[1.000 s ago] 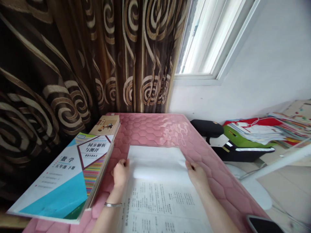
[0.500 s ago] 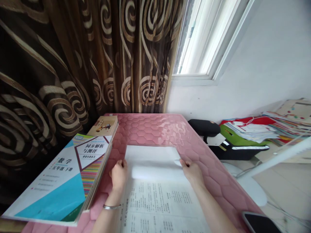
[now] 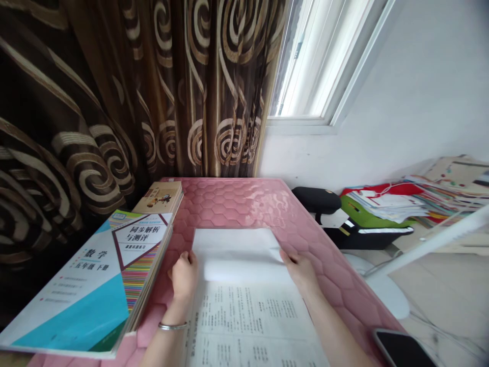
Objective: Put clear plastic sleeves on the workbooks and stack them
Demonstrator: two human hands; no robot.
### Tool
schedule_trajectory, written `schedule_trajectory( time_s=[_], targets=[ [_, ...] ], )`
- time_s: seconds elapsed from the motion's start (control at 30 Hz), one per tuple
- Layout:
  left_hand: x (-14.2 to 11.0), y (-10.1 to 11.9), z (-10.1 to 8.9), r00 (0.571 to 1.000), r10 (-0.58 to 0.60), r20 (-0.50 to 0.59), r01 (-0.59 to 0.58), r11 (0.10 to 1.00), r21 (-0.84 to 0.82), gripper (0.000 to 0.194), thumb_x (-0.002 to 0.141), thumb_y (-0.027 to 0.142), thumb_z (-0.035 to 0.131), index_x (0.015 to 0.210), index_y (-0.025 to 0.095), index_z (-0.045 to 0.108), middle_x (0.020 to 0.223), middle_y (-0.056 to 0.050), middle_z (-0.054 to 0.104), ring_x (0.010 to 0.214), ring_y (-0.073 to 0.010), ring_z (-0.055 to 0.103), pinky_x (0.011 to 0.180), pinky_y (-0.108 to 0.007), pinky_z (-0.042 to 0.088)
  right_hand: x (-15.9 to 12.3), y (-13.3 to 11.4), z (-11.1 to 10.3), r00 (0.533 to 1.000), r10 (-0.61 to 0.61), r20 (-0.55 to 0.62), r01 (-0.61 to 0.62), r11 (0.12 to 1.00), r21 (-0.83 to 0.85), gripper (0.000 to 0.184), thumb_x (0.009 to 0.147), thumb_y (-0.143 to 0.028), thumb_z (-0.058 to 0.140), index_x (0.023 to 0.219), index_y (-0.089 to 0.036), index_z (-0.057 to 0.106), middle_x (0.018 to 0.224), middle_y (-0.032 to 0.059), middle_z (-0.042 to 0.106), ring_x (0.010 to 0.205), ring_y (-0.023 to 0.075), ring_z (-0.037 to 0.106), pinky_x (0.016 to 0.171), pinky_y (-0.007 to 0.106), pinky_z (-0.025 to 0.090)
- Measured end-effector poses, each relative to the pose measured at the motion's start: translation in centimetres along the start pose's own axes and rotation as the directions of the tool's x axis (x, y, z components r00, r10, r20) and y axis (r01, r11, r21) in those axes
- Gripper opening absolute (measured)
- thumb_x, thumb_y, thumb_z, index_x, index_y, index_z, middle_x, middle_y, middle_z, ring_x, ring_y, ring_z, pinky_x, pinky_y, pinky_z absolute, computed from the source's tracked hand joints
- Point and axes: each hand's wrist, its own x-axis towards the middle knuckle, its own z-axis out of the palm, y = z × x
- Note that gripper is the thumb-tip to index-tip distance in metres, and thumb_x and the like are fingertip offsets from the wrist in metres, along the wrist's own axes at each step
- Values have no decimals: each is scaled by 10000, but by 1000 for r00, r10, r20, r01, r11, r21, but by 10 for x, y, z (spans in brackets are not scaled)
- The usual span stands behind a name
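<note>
A printed sheet of paper [image 3: 244, 316] lies lengthwise in front of me on the pink quilted table cover [image 3: 214, 201]. Its far part is bent over, so a blank white side faces up beyond the rows of print. My left hand [image 3: 184, 272], with a silver bangle on the wrist, is closed on the sheet's left edge near the bend. At the right edge my right hand [image 3: 300, 267] pinches the paper between thumb and fingers, and a small corner lifts there. The near end of the sheet runs out of view.
A stack of workbooks [image 3: 87, 285] lies on the left, with a brown-covered book [image 3: 160, 196] behind it. A phone [image 3: 403, 349] rests at the near right edge. Beyond the table stand a black chair armrest [image 3: 317, 199], a white lamp [image 3: 431, 242] and piled papers [image 3: 385, 201].
The whole view has shifted slightly, so everything sits a little further left. Both hands keep their hold on the sheet, with hardly any movement relative to it.
</note>
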Motion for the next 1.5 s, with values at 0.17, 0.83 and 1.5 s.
schedule_trajectory(
  time_s=[0.17, 0.83, 1.5],
  targets=[
    [1, 0, 1, 1000, 15, 2, -15, 1000, -3, 356, 931, 304, 320, 815, 179, 632, 850, -150, 724, 877, -278, 679, 717, -318, 386, 0, -7, 1, 999, 30, 22, -28, 995, -97, 380, 785, -459, 447, 522, -212, 565, 533, 48, 612, 580, 205, 579, 497, 269, 330],
    [10, -11, 6, 999, 41, 32, -33, 980, -198, 376, 885, 364, 386, 743, 170, 676, 787, -128, 721, 755, -218, 642, 629, -267, 359, 1, 0, 7, 998, 11, -64, -10, 1000, 20, 398, 732, -506, 458, 448, -228, 478, 443, 31, 545, 487, 190, 524, 463, 279, 304],
    [16, -13, 9, 998, 63, -18, -66, 933, -354, 331, 841, 314, 457, 635, 143, 651, 559, -49, 603, 563, -152, 523, 568, -257, 307, -3, 0, 7, 997, 64, -51, -67, 996, -60, 426, 791, -549, 339, 643, -222, 567, 691, 103, 687, 713, 259, 632, 560, 289, 405]
  ],
)
